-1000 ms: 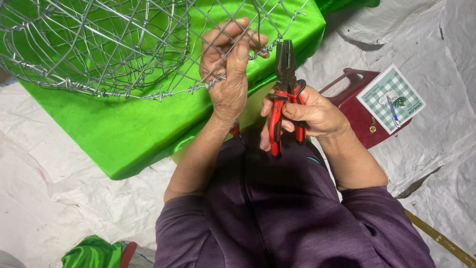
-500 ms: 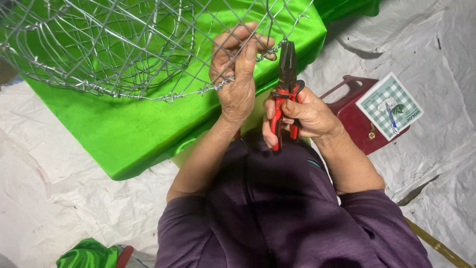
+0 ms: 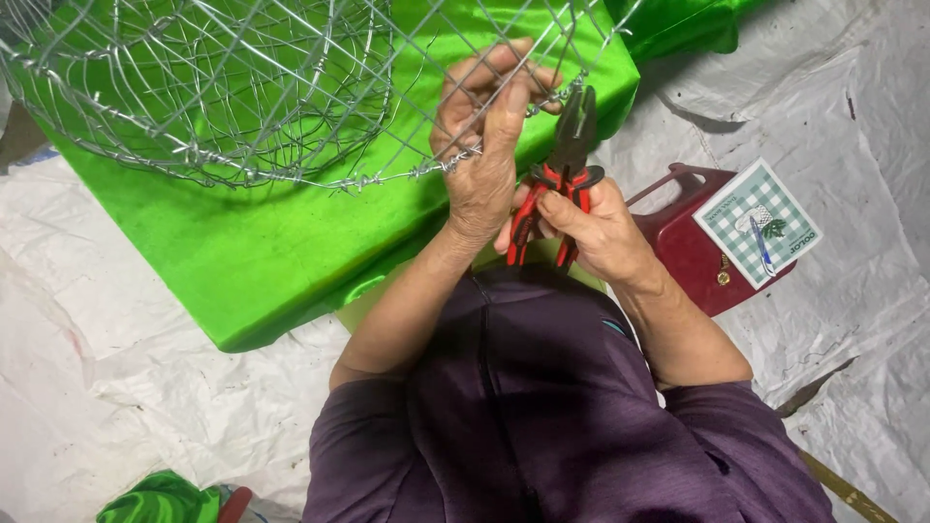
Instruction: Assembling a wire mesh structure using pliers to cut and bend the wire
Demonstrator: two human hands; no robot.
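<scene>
A round wire mesh basket (image 3: 223, 87) hangs over a bright green cloth (image 3: 291, 242). My left hand (image 3: 484, 145) grips the basket's twisted rim wire, fingers curled through the mesh. My right hand (image 3: 596, 228) holds red-and-black pliers (image 3: 562, 174) by the handles. The dark jaws point up and meet the rim wire just right of my left hand's fingers.
A dark red plastic stool (image 3: 693, 247) stands to the right, with a small green-checked packet (image 3: 758, 223) on it. White plastic sheeting (image 3: 116, 387) covers the floor. A green-patterned object (image 3: 160, 499) lies at the lower left. My purple sleeves and lap fill the lower middle.
The pliers have shifted slightly up toward the rim wire. My left hand keeps its grip on the mesh, and the basket has barely moved.
</scene>
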